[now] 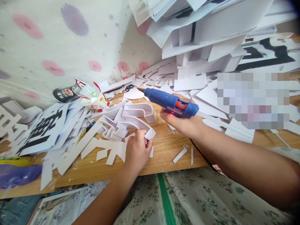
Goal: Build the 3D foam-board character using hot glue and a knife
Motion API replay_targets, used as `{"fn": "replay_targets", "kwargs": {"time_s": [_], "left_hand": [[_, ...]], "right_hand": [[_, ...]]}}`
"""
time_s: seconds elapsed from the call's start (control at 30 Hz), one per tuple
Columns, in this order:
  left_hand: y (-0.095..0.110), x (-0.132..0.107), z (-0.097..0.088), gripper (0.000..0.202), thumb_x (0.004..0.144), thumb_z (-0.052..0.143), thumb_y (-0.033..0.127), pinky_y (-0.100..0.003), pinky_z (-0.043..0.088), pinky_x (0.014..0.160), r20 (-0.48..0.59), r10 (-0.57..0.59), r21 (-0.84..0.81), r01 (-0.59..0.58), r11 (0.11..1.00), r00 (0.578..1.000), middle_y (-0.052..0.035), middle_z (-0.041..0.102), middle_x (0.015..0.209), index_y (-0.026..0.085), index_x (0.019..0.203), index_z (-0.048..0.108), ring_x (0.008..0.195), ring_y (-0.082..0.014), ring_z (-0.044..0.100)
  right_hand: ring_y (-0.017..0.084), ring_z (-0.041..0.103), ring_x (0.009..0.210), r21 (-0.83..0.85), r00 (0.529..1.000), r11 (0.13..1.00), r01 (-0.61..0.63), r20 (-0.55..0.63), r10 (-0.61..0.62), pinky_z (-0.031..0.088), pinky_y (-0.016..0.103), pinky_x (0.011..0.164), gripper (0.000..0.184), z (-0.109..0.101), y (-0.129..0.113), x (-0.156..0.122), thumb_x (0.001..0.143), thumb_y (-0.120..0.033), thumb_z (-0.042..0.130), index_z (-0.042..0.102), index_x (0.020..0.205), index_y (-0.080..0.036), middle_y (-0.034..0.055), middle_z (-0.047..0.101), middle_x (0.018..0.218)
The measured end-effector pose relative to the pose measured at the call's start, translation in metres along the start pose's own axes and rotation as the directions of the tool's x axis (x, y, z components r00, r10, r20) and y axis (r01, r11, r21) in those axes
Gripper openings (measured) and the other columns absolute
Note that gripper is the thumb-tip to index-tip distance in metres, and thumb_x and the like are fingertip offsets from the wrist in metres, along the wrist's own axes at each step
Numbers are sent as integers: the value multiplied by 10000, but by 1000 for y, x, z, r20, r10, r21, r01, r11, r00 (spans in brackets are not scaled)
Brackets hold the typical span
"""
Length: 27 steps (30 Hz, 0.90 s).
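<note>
On my feed, the right hand grips the glue gun, most fingers hidden behind it. The left hand holds the near end of the white piece on the table; I can't see its thumb clearly. A pixelated patch hides things rightward, and the top edge crops the paper stack.

- Printed sheet: large black Chinese-style characters, tilted, not surely legible.
- Dark container: pale lettering, too small to read.
- Blue glue gun: pale label, its print illegible.
- Paper cup: red markings, unreadable.
</note>
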<state>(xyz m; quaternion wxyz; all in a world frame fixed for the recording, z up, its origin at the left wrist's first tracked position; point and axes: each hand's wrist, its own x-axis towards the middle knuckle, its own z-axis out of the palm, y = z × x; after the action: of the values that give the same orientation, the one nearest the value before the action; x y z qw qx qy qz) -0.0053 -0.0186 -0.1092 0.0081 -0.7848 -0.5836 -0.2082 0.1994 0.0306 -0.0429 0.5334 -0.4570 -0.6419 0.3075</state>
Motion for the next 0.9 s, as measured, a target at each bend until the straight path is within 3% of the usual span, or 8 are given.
{"fn": "replay_targets", "kwargs": {"time_s": [0.23,0.37,0.47,0.6,0.7,0.9], "left_hand": [[-6,0,-7,489,739,707,173,-245,405,592,156,-75,-245,112,963,985,66,536,684,234,1144,438,598,-126,550],[-9,1,-20,541,747,702,172,-237,420,609,180,-22,-317,79,945,983,56,550,732,252,1212,438,598,-105,528],[-9,2,-26,391,797,674,223,-248,407,617,123,34,-267,0,964,992,51,546,725,253,1142,493,599,-108,519],[-7,5,-20,307,790,671,191,-267,384,627,72,93,-112,-85,990,993,65,536,642,241,1051,517,602,-134,542],[-6,6,-12,290,777,681,188,-282,382,638,36,80,-26,-79,997,996,67,550,623,229,1008,510,600,-150,559],[-3,4,-13,222,803,588,170,-283,362,593,51,83,-30,-82,996,995,57,545,604,213,1004,505,569,-158,558]], "right_hand": [[158,565,607,57,1000,998,-22,19,21,455,300,593,102,0,1,0,646,-225,620,519,645,-210,-4,585,661],[160,561,615,62,999,998,-25,34,23,452,301,597,99,1,2,0,651,-233,617,520,660,-213,-6,580,659],[164,563,632,50,999,999,-6,43,4,449,307,605,90,1,2,0,660,-234,610,522,653,-211,3,582,682],[166,557,636,27,998,999,19,54,-21,447,312,604,107,1,3,0,675,-239,602,510,627,-209,12,575,696],[165,555,644,26,998,999,24,53,-26,449,310,606,113,1,3,0,680,-237,605,507,628,-209,11,576,704],[159,556,630,20,998,999,38,49,-39,446,300,597,113,0,2,0,671,-221,608,516,607,-209,4,573,683]]}}
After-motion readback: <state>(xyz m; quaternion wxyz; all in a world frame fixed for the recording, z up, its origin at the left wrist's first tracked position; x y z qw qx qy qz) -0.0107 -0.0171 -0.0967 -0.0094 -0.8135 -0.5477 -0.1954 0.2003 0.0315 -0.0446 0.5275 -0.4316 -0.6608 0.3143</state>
